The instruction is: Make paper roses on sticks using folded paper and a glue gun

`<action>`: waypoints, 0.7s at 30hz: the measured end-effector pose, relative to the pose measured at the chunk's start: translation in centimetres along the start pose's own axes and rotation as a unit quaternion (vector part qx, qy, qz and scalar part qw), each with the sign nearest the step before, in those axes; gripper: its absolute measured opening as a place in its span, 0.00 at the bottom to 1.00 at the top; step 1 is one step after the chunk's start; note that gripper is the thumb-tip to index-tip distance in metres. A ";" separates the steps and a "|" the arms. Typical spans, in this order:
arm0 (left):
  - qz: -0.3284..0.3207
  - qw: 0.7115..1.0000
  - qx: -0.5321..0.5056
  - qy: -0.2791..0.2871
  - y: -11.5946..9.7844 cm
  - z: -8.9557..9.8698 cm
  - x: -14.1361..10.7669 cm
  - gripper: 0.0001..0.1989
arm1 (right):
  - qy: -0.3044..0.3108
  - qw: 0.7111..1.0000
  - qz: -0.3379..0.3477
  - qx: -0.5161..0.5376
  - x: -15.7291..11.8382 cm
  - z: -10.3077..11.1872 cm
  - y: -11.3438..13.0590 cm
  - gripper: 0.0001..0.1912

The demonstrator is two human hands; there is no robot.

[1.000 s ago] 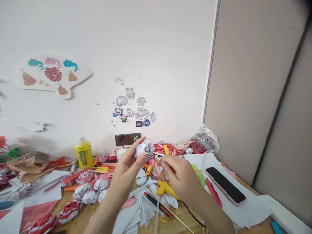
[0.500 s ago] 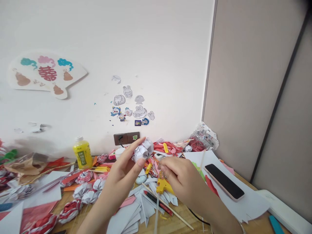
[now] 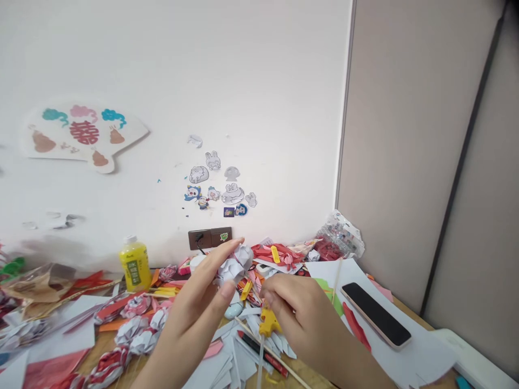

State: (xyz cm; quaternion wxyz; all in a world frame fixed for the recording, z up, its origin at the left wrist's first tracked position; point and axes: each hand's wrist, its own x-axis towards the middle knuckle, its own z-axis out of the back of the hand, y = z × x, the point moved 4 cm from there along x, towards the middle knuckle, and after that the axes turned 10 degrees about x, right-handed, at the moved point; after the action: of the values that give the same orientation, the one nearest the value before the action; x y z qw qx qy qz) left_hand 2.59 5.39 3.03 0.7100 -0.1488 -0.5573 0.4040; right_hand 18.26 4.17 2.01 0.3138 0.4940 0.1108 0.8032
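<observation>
My left hand is closed around a crumpled white paper flower, thumb on the near side and fingers behind. Close by on the right, my right hand grips a yellow glue gun. A translucent glue stick sticks out of the gun's back end toward me. The gun's front end is hidden by my fingers, so I cannot tell whether it touches the flower. Beneath my hands lie white paper pieces, a red-and-black pen and a thin wooden stick.
A yellow bottle stands at the back left. Red-and-white paper flowers lie on the left. On the right, a phone rests on a white sheet. Behind are a wall socket and a clear plastic bag.
The view has tilted up slightly, so the wall and table things sit a little lower. Both hands keep their holds, with the flower and glue gun nearly where they were.
</observation>
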 end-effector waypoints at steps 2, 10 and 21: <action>0.004 1.000 0.005 -0.007 -0.3 0.1 -0.1 0.16 | 0.002 1.000 0.006 0.001 0.0 -0.1 0.1 0.10; -0.010 0.998 0.048 0.025 0.4 0.2 -0.2 0.19 | 0.009 1.000 0.016 -0.008 -0.1 0.1 0.3 0.10; -0.032 0.998 0.059 0.019 0.4 0.3 -0.2 0.19 | 0.015 1.000 0.019 0.000 -0.1 0.4 0.3 0.10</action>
State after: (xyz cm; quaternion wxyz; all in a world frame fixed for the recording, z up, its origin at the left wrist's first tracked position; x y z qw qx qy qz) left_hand 2.15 5.40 2.71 0.7405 -0.0962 -0.5233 0.4106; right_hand 18.54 3.84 2.29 0.2972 0.4839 0.1058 0.8163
